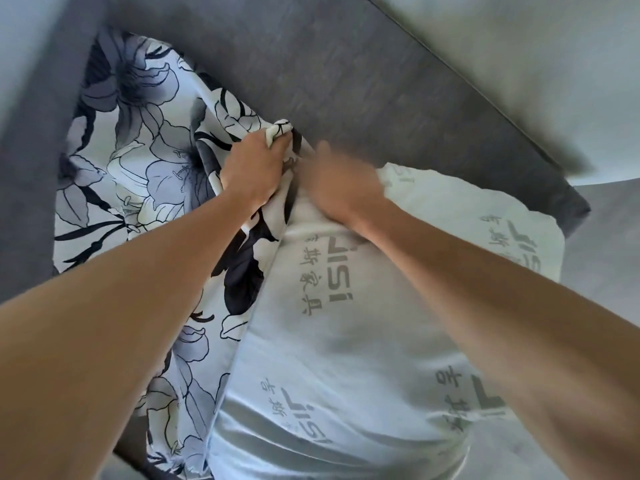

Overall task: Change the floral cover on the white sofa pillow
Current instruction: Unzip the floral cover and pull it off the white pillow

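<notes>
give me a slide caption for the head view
Left hand grips the floral cover while right hand rests on white pillow.

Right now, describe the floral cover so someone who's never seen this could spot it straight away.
On the grey sofa, look to its left end. The floral cover lies there, gripped at one bunched corner by the left hand. Unlike the white pillow beside it with grey lettering, it has dark-outlined lilies.

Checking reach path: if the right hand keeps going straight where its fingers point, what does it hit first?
Right hand is blurred, fingers pointing up-left along the pillow. First contact is probably the bunched cover edge held by the left hand; depth unclear.
</notes>
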